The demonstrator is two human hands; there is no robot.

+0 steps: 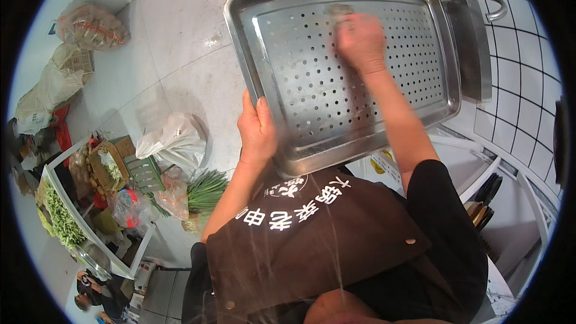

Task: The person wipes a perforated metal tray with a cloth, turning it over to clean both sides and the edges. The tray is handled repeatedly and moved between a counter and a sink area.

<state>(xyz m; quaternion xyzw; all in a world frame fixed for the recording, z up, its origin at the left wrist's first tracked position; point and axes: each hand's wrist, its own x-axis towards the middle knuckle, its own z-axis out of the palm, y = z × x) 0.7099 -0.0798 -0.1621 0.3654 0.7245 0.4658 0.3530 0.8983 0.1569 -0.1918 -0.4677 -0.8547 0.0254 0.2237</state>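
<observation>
A perforated stainless steel tray point(288, 72) with a raised rim is tilted up in front of me. My left hand point(257, 128) grips its left rim, thumb on the near side. Against the upper middle of the holed base, my right hand point(362, 40) presses a scouring pad or scrubber point(339, 10). Hand and pad are blurred, so the pad's exact kind is hard to tell. The tray's lower edge is close to my dark brown apron point(315, 234), which bears white writing.
Behind the tray is a steel sink point(468, 54) with a curved metal pipe point(495, 2) near white tiles. On the left floor stand a white plastic bag point(175, 141), green stalks point(207, 193) and a green crate point(141, 173). Another person point(101, 297) is at lower left.
</observation>
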